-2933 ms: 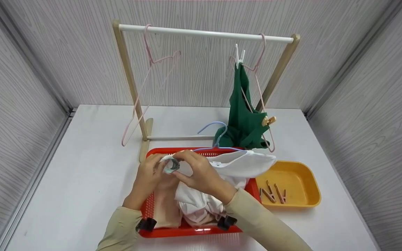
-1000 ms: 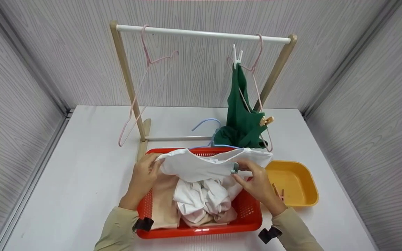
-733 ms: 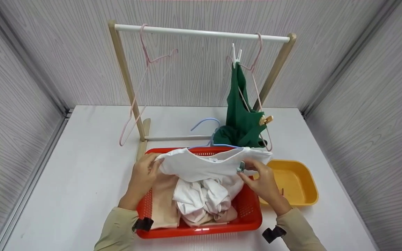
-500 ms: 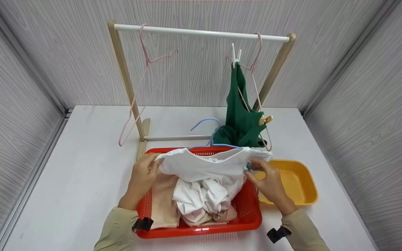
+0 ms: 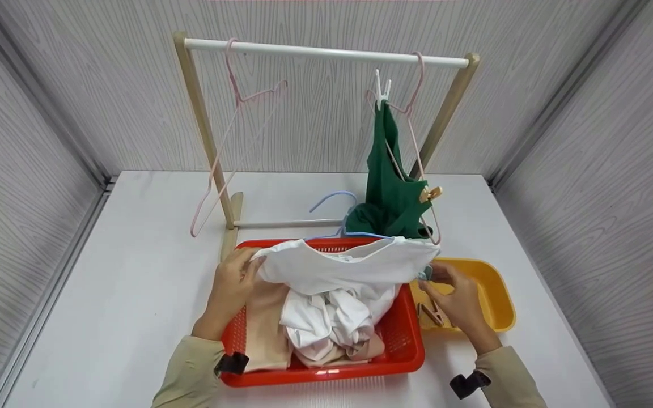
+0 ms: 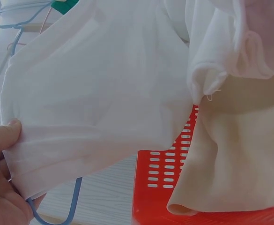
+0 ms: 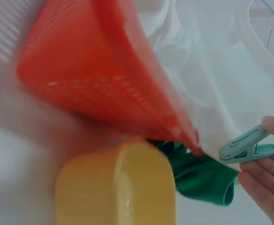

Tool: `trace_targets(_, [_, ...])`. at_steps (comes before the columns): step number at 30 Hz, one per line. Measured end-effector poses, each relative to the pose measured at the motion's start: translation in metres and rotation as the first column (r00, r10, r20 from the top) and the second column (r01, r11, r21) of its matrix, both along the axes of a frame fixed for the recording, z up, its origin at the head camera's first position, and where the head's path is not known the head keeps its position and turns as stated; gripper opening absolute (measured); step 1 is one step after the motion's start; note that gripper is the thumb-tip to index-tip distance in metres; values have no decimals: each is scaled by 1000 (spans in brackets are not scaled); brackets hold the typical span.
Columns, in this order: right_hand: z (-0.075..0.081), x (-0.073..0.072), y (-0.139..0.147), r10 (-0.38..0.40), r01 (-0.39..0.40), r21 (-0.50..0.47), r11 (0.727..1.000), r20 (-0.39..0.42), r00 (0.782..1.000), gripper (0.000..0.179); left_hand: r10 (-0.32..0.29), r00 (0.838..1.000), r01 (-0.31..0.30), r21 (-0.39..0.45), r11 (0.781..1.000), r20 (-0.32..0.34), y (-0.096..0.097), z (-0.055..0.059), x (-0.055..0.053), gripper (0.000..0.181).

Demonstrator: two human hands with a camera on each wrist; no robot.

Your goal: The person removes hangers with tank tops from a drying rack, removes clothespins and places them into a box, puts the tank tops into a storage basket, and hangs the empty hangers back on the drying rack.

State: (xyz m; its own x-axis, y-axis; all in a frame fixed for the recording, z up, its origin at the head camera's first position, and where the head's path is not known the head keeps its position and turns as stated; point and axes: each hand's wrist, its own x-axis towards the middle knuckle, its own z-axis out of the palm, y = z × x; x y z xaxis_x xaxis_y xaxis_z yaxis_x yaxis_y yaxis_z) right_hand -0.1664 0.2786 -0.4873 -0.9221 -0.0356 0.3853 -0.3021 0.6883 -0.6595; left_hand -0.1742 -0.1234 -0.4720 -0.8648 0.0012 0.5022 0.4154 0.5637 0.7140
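Observation:
My left hand (image 5: 233, 283) pinches the left shoulder of a white shirt (image 5: 338, 275), together with the end of the blue hanger (image 6: 74, 201) inside it. The shirt spreads over the basket, its neckline facing up, and the hanger's hook (image 5: 335, 194) points to the back. In my right hand (image 5: 459, 300) is a pale teal clothespin (image 7: 247, 145), pinched between thumb and fingers beside the shirt's right shoulder. Whether its tip touches the cloth I cannot tell.
Beneath the shirt stands a red basket (image 5: 411, 340) with beige cloth (image 5: 267, 334) in it. A yellow tray (image 5: 499, 300) holds clothespins (image 5: 433, 314). Behind, a rack (image 5: 326, 52) carries a pink hanger (image 5: 213, 175) and a green garment (image 5: 386, 164) clipped to another pink hanger.
From beside my left hand at the left shoulder, my right hand has moved rightward along the shirt with the clothespin, to the right shoulder. Lately my left hand has stayed in place.

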Motion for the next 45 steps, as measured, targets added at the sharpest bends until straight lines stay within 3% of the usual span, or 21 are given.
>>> trace_targets(5, [-10, -1, 11, -39, 39, 4, 999, 43, 998, 32, -2, 1000, 1, -8, 1000, -20, 0, -1, 0, 12])
trace_targets(11, [-23, -4, 17, -58, 59, -3, 998, 131, 990, 32, -3, 1000, 3, -7, 1000, 7, 0, 1, 1, 13])
trace_targets(18, [-42, -12, 15, -78, 75, 21, 997, 289, 954, 31, -6, 1000, 6, 11, 1000, 6, 1, 2, 2, 12])
trace_targets(31, [-60, -27, 9, -147, 139, 49, 989, 407, 902, 39, -7, 1000, 7, 3, 1000, -21, 0, 3, 3, 11])
trace_targets(40, [-69, -34, 9, -164, 152, 67, 986, 512, 843, 38, -8, 1000, 8, 6, 1000, 26, 0, 6, 5, 13])
trace_targets(45, [-74, -39, 10, -179, 145, 106, 984, 502, 846, 34, -14, 999, 13, 6, 1000, 35, 0, 7, 6, 14])
